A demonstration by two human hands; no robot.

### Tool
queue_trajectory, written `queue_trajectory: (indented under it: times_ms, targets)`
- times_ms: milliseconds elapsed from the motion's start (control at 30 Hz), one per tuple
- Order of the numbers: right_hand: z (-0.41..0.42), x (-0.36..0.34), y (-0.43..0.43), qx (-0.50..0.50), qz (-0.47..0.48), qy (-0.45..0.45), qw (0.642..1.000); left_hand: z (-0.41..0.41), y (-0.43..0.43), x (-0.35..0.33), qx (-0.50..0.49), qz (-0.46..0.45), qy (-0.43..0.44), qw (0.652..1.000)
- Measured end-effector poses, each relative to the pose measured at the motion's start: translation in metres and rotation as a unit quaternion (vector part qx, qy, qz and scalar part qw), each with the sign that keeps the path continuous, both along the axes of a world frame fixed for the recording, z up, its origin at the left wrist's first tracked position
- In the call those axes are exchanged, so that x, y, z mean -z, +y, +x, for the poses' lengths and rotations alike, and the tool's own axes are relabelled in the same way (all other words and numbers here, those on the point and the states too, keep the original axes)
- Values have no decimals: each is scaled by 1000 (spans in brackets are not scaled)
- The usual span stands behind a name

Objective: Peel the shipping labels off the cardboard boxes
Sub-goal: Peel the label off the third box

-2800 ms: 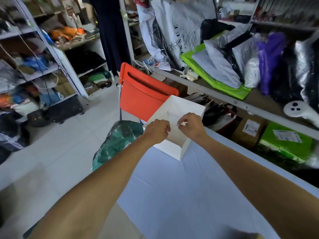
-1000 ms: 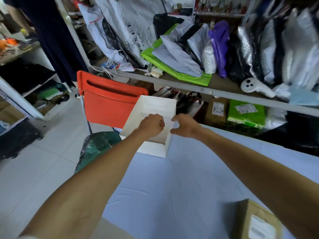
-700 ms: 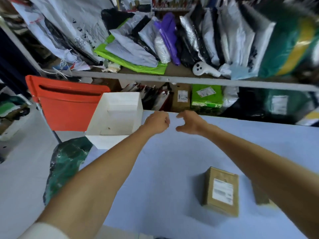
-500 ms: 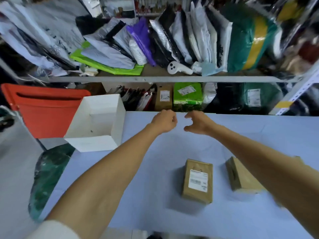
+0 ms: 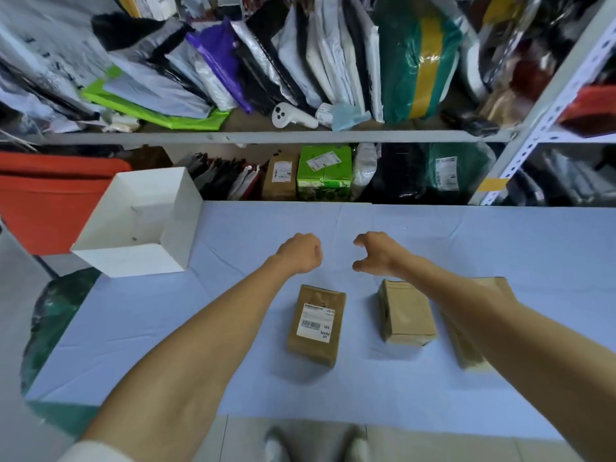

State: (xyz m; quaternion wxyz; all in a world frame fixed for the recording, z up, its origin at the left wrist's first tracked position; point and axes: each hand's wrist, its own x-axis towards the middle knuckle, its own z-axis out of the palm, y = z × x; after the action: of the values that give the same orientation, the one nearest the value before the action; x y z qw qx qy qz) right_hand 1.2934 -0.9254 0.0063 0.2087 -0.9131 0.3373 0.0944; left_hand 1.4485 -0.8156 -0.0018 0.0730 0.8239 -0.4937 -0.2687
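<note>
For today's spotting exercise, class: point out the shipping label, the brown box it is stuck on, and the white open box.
shipping label (image 5: pixel 315 323), head view, middle of the white sticker.
brown box (image 5: pixel 321 295), head view, bare cardboard above the label.
white open box (image 5: pixel 133 261), head view, its near outer wall.

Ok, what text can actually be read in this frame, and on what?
"MX": shipping label on the left cardboard box.
"MXRC": same label, just below; slightly blurred.
Rest of that label: unreadable.
Too small: brown parcel label, green box label, dark bag label.
</note>
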Motion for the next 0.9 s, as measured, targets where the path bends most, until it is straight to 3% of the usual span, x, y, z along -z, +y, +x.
queue_trajectory:
  times_ms: [133, 333, 500, 667, 800, 900]
  targets:
    - [3, 15, 7, -12, 6, 12, 1000, 15, 4, 13, -32, -5, 16, 999]
    - [10, 38, 28, 5, 38, 21, 999, 8, 31, 47, -111, -32, 111, 987]
    - [10, 66, 53, 45, 74, 17, 996, 7, 68, 85, -141, -37, 198, 969]
    - [-4, 96, 74, 102, 128, -6, 986, -1, 82, 107, -190, 19, 312, 931]
    - [-14, 110, 89, 173, 190, -97, 962, -9, 90, 123, -220, -30, 347, 911]
    - [-19, 121, 103, 244, 242, -138, 929, -16, 93, 129, -219, -74, 308, 923]
